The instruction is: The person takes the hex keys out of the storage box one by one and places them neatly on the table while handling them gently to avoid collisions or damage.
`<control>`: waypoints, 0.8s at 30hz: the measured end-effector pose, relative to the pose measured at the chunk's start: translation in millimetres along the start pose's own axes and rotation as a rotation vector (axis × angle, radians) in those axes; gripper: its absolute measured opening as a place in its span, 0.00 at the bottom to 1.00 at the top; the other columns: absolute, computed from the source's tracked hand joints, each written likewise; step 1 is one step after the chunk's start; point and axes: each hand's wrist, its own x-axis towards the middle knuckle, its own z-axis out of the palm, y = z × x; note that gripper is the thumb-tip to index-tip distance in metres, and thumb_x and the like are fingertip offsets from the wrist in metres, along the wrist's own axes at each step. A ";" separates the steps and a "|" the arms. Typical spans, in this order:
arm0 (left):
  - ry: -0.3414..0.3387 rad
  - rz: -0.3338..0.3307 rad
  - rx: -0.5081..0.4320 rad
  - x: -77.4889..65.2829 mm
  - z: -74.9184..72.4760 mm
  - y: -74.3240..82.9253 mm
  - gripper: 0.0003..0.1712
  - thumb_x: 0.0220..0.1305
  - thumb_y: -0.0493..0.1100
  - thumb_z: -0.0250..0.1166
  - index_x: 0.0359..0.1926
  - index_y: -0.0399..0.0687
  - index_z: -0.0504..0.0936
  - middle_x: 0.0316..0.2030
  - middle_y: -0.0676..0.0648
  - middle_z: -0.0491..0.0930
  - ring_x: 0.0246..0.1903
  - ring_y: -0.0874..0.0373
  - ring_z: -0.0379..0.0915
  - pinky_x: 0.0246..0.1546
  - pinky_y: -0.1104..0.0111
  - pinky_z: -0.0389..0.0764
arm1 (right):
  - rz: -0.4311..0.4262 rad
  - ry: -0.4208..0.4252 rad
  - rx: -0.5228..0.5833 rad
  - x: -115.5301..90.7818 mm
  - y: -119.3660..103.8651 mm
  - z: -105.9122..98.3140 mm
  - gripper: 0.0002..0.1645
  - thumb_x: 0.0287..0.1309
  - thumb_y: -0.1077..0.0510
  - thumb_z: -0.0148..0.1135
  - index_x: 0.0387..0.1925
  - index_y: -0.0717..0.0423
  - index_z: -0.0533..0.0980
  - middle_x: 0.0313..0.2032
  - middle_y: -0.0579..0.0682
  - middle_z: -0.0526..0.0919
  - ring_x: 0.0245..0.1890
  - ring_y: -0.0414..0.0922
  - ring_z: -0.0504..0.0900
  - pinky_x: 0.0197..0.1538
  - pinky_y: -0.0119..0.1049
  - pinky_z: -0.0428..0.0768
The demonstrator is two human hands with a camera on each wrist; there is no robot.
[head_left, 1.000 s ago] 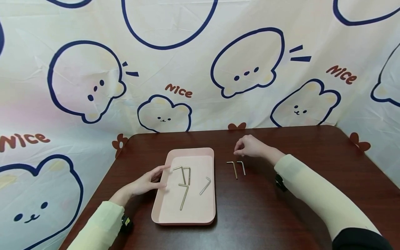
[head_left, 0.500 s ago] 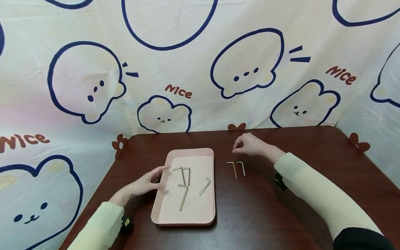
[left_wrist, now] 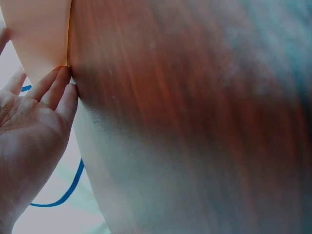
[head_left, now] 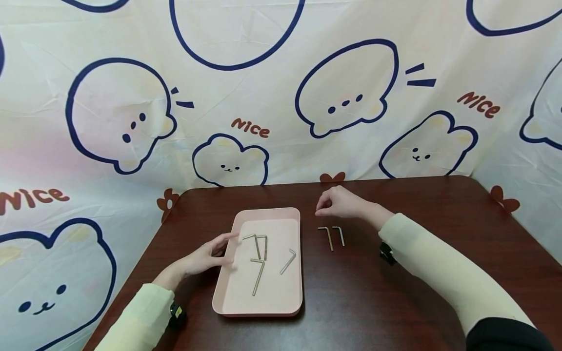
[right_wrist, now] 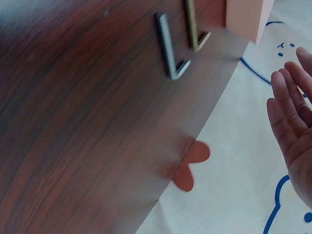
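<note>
Where the right hand [head_left: 340,202] hangs above the table [head_left: 360,302], two L-shaped keys lie just on its near side: a gold key [head_left: 329,239] and, beside it on the right, a silver key [head_left: 341,237]. The two are close but apart. The hand's fingers are loosely bent, with nothing visible in their grasp. To the left of this hand is a pink tray [head_left: 276,297] holding four more. Three gold keys [head_left: 257,247] lie in the half nearer the left hand [head_left: 199,258]; a slanted silvery key [head_left: 288,263] is by the wall farther from it.

The left hand rests at the tray's left edge, thumb and fingers spread and fairly straight, touching it and apparently steadying it.

The step in hand looks like gathering keys, with the right hand between grasps. Picking up from here would call for lowering that hand toward the person and pinching one thin key without nudging its neighbour.

Each wrist wears a black device [head_left: 387,253]. Beyond both hands hangs a cloth [head_left: 281,97] with blue-outlined cartoon animals and brown lettering reading "Nice" three times. No brand or marking can be read on the keys or tray.
</note>
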 end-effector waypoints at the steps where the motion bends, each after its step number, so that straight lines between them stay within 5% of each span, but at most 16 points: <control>1: -0.001 0.003 -0.001 0.1 0.1 -0.3 0.41 0.63 0.38 0.66 0.72 0.38 0.56 0.70 0.32 0.55 0.71 0.37 0.44 0.66 0.44 0.50 | -0.010 -0.005 0.003 1.0 -2.5 1.1 0.03 0.58 0.56 0.69 0.32 0.50 0.86 0.30 0.41 0.83 0.29 0.39 0.78 0.35 0.35 0.78; 24: 0.000 0.009 0.014 -0.2 -0.1 0.8 0.40 0.64 0.37 0.65 0.72 0.36 0.56 0.70 0.31 0.55 0.70 0.36 0.45 0.65 0.43 0.50 | -0.097 -0.030 0.023 19.9 -43.9 15.7 0.04 0.57 0.54 0.71 0.34 0.49 0.87 0.30 0.38 0.81 0.32 0.39 0.77 0.37 0.32 0.78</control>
